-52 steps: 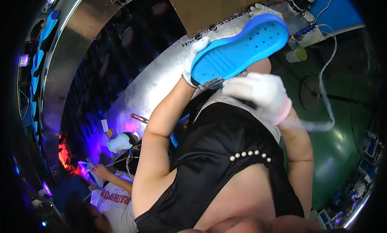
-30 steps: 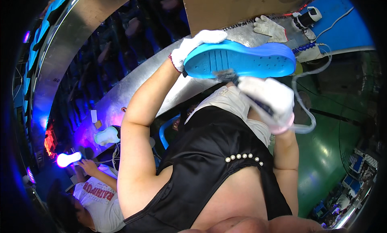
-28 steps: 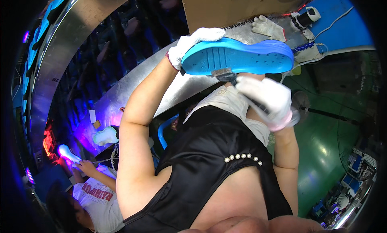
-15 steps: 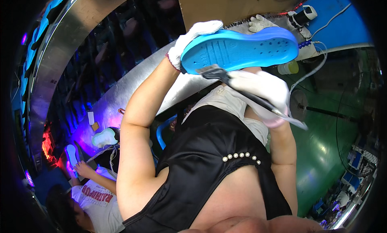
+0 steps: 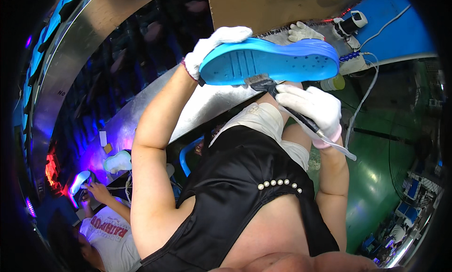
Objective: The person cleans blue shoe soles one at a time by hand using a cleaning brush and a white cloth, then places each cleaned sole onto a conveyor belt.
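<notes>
In a white glove, my left hand (image 5: 212, 46) is closed round the left end of a blue shoe sole (image 5: 278, 60). The sole is held up over the metal work surface, its hollow, dotted and ribbed face toward me. My right hand (image 5: 313, 107), also gloved in white, grips a brush (image 5: 268, 85) with a black handle. A pale tube (image 5: 346, 152) runs from the handle's end. The brush's flat bristles meet the sole's near rim, left of its middle; whether they touch is hard to tell. The left fingertips show above the sole, and the thumb is hidden.
A metal surface (image 5: 197, 105) lies beneath the sole, beside a dark strip curtain (image 5: 117, 79). Behind the sole are a loose white glove (image 5: 303, 32), a cardboard sheet (image 5: 278, 8) and a black-and-white device (image 5: 351, 23). At lower left, a co-worker's hands (image 5: 99, 193) hold another sole.
The sole and my left hand have shifted slightly left. The brush has moved right along the near rim, and my right hand has turned a little. The co-worker's sole has tilted.
</notes>
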`<control>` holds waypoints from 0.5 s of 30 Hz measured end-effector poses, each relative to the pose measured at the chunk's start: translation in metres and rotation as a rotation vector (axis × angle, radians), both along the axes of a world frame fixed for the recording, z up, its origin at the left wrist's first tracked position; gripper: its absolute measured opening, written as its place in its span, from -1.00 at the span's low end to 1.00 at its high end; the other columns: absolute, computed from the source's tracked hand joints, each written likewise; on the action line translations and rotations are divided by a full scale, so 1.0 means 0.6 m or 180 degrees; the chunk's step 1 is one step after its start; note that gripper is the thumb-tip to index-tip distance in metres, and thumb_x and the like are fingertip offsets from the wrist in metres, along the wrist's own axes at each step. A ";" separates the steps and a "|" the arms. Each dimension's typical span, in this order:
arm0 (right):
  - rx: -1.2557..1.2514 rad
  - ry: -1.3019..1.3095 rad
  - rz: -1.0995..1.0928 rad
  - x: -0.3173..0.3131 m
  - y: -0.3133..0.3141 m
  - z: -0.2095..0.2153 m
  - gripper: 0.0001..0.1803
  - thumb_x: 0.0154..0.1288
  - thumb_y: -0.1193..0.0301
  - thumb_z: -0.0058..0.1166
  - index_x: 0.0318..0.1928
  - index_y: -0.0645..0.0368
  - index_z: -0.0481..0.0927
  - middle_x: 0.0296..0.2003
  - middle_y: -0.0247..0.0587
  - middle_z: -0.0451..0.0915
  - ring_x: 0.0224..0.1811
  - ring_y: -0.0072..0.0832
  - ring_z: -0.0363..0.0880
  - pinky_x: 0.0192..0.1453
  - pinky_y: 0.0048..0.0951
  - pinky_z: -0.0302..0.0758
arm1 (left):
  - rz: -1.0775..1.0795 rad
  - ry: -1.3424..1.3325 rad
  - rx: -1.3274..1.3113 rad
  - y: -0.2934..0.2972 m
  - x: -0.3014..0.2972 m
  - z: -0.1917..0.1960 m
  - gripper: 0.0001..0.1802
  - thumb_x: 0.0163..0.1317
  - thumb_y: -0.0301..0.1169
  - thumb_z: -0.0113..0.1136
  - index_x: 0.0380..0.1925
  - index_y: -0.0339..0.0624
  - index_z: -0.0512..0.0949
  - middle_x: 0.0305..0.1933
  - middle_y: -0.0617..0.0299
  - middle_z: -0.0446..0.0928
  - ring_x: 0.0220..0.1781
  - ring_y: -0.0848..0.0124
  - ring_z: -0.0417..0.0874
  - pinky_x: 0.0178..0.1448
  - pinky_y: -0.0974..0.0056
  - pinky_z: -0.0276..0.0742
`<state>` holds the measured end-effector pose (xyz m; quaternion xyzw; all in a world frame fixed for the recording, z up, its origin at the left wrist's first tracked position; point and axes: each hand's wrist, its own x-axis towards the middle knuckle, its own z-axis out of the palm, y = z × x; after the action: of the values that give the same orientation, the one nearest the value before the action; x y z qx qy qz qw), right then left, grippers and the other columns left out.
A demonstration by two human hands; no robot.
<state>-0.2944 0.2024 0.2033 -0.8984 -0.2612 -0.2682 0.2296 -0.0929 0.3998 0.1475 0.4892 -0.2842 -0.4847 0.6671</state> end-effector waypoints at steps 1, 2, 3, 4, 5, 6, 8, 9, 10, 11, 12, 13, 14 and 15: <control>-0.0014 0.0049 -0.0095 -0.002 -0.004 0.001 -0.74 -0.02 0.44 0.16 -0.24 0.07 0.72 -0.23 -0.23 0.72 -0.50 -0.52 0.59 -0.43 -0.59 0.50 | -0.0049 0.0455 0.0389 -0.004 -0.009 0.032 -0.28 0.08 0.16 0.23 0.04 -0.21 0.54 -0.11 -0.11 0.59 -0.21 0.03 0.69 -0.29 0.08 0.69; -0.0694 0.0305 -0.0190 -0.017 0.005 0.026 -0.74 -0.03 0.44 0.16 -0.24 0.08 0.71 -0.22 -0.22 0.71 -0.53 -0.52 0.56 -0.44 -0.57 0.50 | 0.0322 -0.0180 0.0169 0.001 -0.001 0.002 -0.26 0.07 0.17 0.23 0.07 -0.22 0.52 -0.10 -0.13 0.59 -0.21 0.03 0.69 -0.29 0.09 0.69; -0.0677 0.0226 -0.0110 -0.018 0.007 0.033 -0.74 -0.02 0.44 0.15 -0.23 0.08 0.71 -0.22 -0.22 0.71 -0.53 -0.51 0.55 -0.45 -0.57 0.49 | 0.0696 -0.0814 -0.0050 0.009 0.009 -0.041 -0.23 0.06 0.17 0.23 0.09 -0.22 0.51 -0.09 -0.14 0.58 -0.21 0.03 0.68 -0.29 0.10 0.69; -0.0634 0.0194 -0.0099 -0.022 0.003 0.032 -0.73 -0.01 0.44 0.15 -0.22 0.09 0.71 -0.22 -0.22 0.71 -0.53 -0.51 0.54 -0.45 -0.57 0.49 | 0.0565 -0.0179 0.0221 0.001 -0.005 -0.009 -0.18 0.06 0.21 0.20 0.12 -0.23 0.48 -0.06 -0.18 0.56 -0.21 0.00 0.68 -0.30 0.10 0.68; -0.0389 -0.0007 -0.0203 -0.018 0.001 0.034 -0.73 -0.05 0.40 0.19 -0.25 0.11 0.71 -0.24 -0.21 0.71 -0.54 -0.47 0.54 -0.45 -0.53 0.50 | 0.0536 0.0463 0.0509 0.001 -0.022 0.025 -0.14 0.05 0.25 0.17 0.15 -0.24 0.45 -0.03 -0.23 0.55 -0.20 -0.02 0.68 -0.30 0.11 0.68; -0.0262 -0.0089 -0.0228 -0.013 -0.002 0.033 -0.73 -0.07 0.43 0.22 -0.26 0.13 0.71 -0.26 -0.19 0.71 -0.55 -0.44 0.54 -0.46 -0.51 0.48 | -0.0129 0.0591 0.0307 0.002 -0.010 0.027 -0.06 0.04 0.30 0.12 0.20 -0.28 0.40 -0.01 -0.31 0.52 -0.20 -0.05 0.68 -0.29 0.14 0.68; -0.0061 -0.0055 -0.0132 -0.005 -0.002 0.034 -0.72 -0.13 0.50 0.29 -0.27 0.17 0.70 -0.29 -0.15 0.72 -0.57 -0.42 0.52 -0.47 -0.51 0.45 | -0.0233 0.0352 0.0224 0.013 -0.004 0.035 -0.03 0.10 0.33 0.01 0.22 -0.34 0.36 0.03 -0.39 0.48 -0.16 -0.13 0.66 -0.25 0.10 0.70; 0.0033 0.0110 -0.0053 -0.009 0.001 0.032 -0.70 -0.16 0.55 0.31 -0.27 0.19 0.70 -0.31 -0.14 0.72 -0.58 -0.42 0.51 -0.47 -0.52 0.43 | -0.0058 0.0975 -0.0082 0.009 -0.022 0.032 -0.08 0.16 0.29 -0.02 0.23 -0.35 0.35 0.00 -0.40 0.50 -0.20 -0.09 0.68 -0.30 0.12 0.70; 0.0189 0.0406 -0.0010 -0.017 0.001 0.030 -0.66 -0.19 0.56 0.34 -0.25 0.20 0.70 -0.32 -0.16 0.72 -0.57 -0.42 0.51 -0.46 -0.53 0.43 | 0.0063 0.1600 -0.0399 -0.009 -0.039 0.019 -0.12 0.22 0.24 -0.04 0.23 -0.36 0.35 -0.03 -0.40 0.51 -0.23 -0.06 0.70 -0.35 0.13 0.69; 0.0774 0.0328 0.0237 -0.009 0.004 0.024 -0.64 -0.20 0.58 0.37 -0.25 0.22 0.69 -0.37 -0.18 0.71 -0.53 -0.45 0.52 -0.40 -0.52 0.45 | 0.0009 0.1462 -0.0887 -0.011 -0.048 0.004 -0.07 0.23 0.26 -0.08 0.32 -0.33 0.23 0.06 -0.44 0.46 -0.10 -0.14 0.66 -0.22 0.02 0.70; 0.1663 0.0326 0.0325 -0.005 0.002 0.006 -0.70 -0.15 0.65 0.29 -0.27 0.26 0.67 -0.39 -0.16 0.68 -0.48 -0.47 0.53 -0.33 -0.50 0.46 | 0.0483 0.2255 -0.1132 -0.034 -0.089 0.024 -0.06 0.24 0.28 -0.13 0.34 -0.31 0.19 0.11 -0.46 0.41 -0.06 -0.23 0.62 -0.13 -0.11 0.67; 0.2114 0.0372 -0.0168 0.002 0.015 -0.005 -0.73 -0.12 0.68 0.25 -0.29 0.30 0.65 -0.39 -0.15 0.65 -0.45 -0.46 0.54 -0.30 -0.49 0.45 | 0.0203 0.2552 -0.1598 -0.040 -0.113 0.017 -0.07 0.26 0.29 -0.16 0.33 -0.31 0.19 0.14 -0.43 0.39 -0.04 -0.26 0.60 -0.10 -0.16 0.65; 0.2548 0.0391 -0.0683 0.008 0.025 -0.012 -0.77 -0.09 0.71 0.21 -0.31 0.33 0.64 -0.40 -0.15 0.63 -0.41 -0.45 0.54 -0.27 -0.48 0.45 | -0.0119 0.2837 -0.2066 -0.048 -0.130 0.004 -0.08 0.27 0.29 -0.19 0.33 -0.32 0.20 0.16 -0.41 0.38 -0.02 -0.29 0.59 -0.07 -0.21 0.62; 0.2222 -0.0289 -0.0704 0.023 0.015 -0.041 -0.79 -0.07 0.68 0.28 -0.33 0.29 0.65 -0.45 -0.17 0.62 -0.42 -0.43 0.58 -0.31 -0.52 0.47 | -0.0033 0.2862 -0.2262 -0.058 -0.145 -0.011 -0.10 0.29 0.28 -0.21 0.32 -0.32 0.21 0.16 -0.37 0.40 -0.03 -0.29 0.58 -0.07 -0.22 0.62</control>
<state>-0.2804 0.2113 0.1786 -0.7760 -0.0652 -0.4039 0.4800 -0.1798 0.3651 0.1407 -0.0207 -0.1204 -0.5230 0.8435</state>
